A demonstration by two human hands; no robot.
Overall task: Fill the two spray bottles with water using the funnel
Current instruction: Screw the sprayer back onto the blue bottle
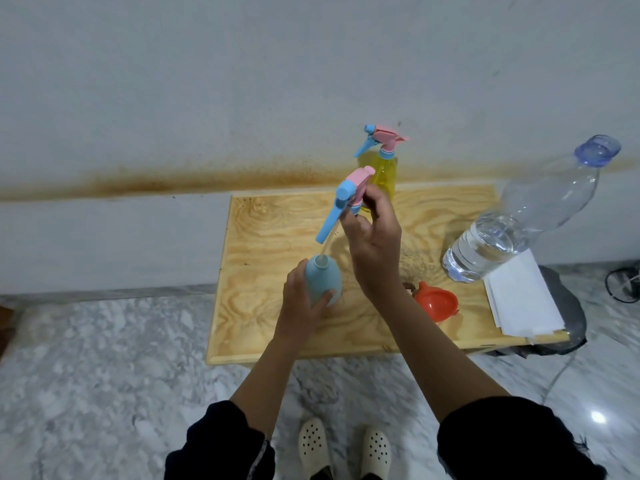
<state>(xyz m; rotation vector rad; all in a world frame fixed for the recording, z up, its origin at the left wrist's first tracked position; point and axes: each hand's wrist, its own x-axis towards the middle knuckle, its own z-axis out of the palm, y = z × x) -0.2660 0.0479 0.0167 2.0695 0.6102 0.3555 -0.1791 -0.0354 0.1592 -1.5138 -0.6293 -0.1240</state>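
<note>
Left hand grips the blue spray bottle on the surface. Right hand pinches its trigger head above the neck. The red funnel lies just right of the hands.

Blue bottle upright, spray head lifted off, tube tip inside; yellow bottle capped at one o'clock. Red funnel at three.

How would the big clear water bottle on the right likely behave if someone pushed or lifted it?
The water bottle probably feels bottom-heavy, since water fills only its lower part. Its clear, ribbed wall looks thin and would likely dent under a firm grip. Being tall and narrow, it might tip if pushed near the capped top.
</note>
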